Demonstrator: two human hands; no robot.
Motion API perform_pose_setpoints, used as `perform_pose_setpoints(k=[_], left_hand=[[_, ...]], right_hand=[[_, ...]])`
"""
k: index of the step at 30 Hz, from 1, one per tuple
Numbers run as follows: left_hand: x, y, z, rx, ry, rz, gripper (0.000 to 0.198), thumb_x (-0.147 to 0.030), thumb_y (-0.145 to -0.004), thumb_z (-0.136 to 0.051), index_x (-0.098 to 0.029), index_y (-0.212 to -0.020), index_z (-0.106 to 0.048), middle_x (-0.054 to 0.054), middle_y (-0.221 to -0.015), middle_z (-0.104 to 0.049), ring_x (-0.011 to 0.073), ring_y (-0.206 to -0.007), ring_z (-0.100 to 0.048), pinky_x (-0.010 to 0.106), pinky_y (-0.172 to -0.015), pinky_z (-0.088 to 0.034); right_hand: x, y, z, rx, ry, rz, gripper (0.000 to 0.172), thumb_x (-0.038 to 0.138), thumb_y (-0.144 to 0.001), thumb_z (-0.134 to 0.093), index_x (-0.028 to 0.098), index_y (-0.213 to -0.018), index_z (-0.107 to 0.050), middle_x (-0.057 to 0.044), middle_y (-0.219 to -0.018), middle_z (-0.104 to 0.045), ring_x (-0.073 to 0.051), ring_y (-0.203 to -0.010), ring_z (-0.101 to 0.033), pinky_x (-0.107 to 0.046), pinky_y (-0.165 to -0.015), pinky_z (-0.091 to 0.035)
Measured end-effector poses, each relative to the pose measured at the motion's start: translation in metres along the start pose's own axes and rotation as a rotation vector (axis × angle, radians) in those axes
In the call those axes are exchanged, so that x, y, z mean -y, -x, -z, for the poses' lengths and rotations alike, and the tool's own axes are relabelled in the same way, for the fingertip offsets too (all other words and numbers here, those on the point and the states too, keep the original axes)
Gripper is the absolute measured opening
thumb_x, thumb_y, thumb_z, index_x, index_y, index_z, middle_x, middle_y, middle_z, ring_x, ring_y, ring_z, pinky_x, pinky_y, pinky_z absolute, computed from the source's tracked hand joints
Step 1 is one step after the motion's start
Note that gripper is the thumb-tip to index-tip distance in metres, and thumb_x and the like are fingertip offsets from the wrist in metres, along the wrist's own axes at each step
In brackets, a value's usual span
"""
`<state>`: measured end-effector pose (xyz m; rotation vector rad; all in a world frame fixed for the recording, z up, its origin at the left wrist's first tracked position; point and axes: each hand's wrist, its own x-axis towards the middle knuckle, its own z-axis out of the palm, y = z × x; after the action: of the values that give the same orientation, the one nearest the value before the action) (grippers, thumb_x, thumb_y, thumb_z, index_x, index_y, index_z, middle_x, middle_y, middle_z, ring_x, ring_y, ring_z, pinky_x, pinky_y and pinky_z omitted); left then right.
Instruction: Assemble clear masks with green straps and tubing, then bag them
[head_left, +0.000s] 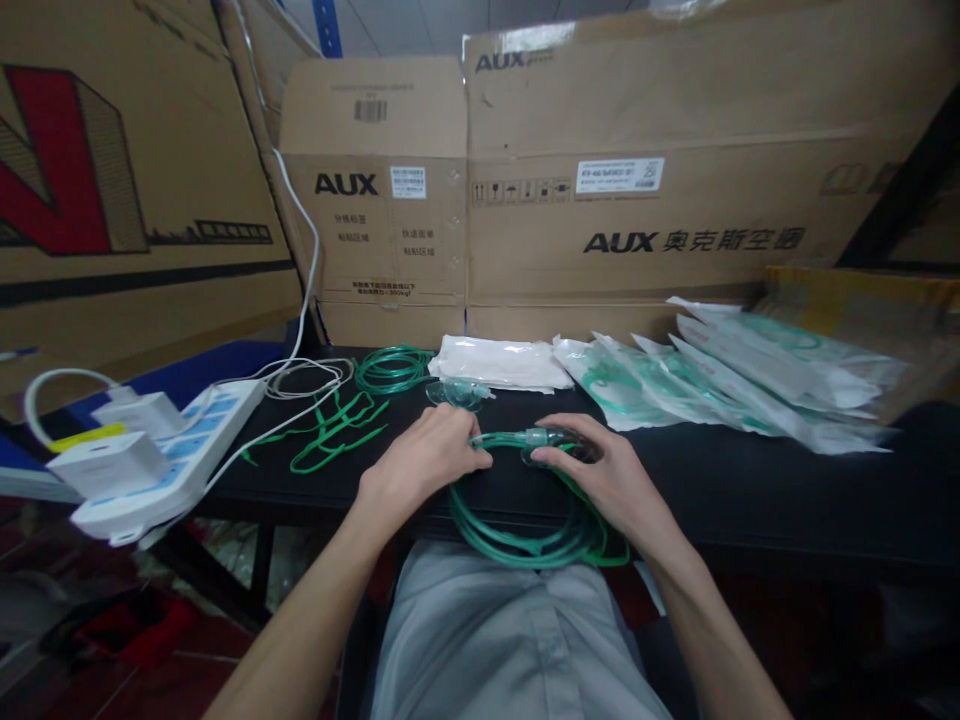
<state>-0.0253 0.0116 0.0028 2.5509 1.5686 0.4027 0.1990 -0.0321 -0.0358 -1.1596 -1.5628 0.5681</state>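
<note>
On tbl (787,510), pkts (787,375) w/ grn tubing (609,388), hands (435,450) (607,470) holding coil (517,553)

Left hand (450,440) and right hand (604,465) beyond the lap (502,640), fingers (466,430) curled in grips, bare forearms (322,580) flanking it

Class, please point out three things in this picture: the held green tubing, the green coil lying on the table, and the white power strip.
Held green tubing (529,552): head view, lower curve of its loop.
Green coil (388,385): head view, near edge of its rings.
White power strip (196,440): head view, its top face.
</note>
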Motion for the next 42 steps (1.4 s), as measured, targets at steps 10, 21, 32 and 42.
perform_pose_setpoints(k=[10,21,32,42], left_hand=[[-0.004,-0.003,0.013,-0.097,0.299,-0.045,0.029,-0.029,-0.083,-0.062,-0.022,-0.108,-0.073,0.002,-0.087,-0.071,0.0207,-0.08,-0.066,0.029,-0.078,-0.047],[-0.016,-0.002,0.018,-0.09,0.78,-0.15,0.043,-0.044,-0.098,-0.054,-0.02,-0.133,-0.06,-0.001,-0.086,-0.065,0.0098,-0.048,-0.063,0.021,-0.05,-0.048],[-0.05,-0.006,-0.003,-0.246,1.115,-0.107,0.05,-0.052,-0.094,-0.059,-0.023,-0.135,-0.051,0.005,-0.115,-0.054,0.0123,-0.074,-0.066,0.033,-0.062,-0.068],[-0.068,-0.003,-0.035,-0.159,1.187,-0.108,0.043,-0.053,-0.091,-0.065,-0.023,-0.118,-0.05,0.008,-0.121,-0.061,0.0197,-0.091,-0.072,0.034,-0.073,-0.066]], right_hand=[[-0.008,-0.005,0.0,-0.115,-0.185,-0.096,0.054,0.044,-0.076,-0.081,0.021,-0.124,-0.07,-0.011,-0.131,-0.066,-0.026,-0.114,-0.066,-0.038,-0.098,-0.052],[0.018,-0.004,0.02,-0.147,-0.618,-0.469,0.058,0.06,-0.077,-0.08,0.02,-0.117,-0.066,-0.014,-0.114,-0.075,-0.027,-0.08,-0.077,-0.032,-0.051,-0.063],[0.018,0.007,0.027,-0.288,-1.058,-0.46,0.056,0.045,-0.076,-0.086,0.023,-0.121,-0.062,-0.012,-0.111,-0.077,-0.034,-0.103,-0.076,-0.043,-0.086,-0.063],[0.021,0.008,0.01,-0.277,-1.255,-0.321,0.049,0.044,-0.074,-0.088,0.023,-0.11,-0.063,-0.01,-0.118,-0.076,-0.036,-0.115,-0.071,-0.052,-0.1,-0.056]])
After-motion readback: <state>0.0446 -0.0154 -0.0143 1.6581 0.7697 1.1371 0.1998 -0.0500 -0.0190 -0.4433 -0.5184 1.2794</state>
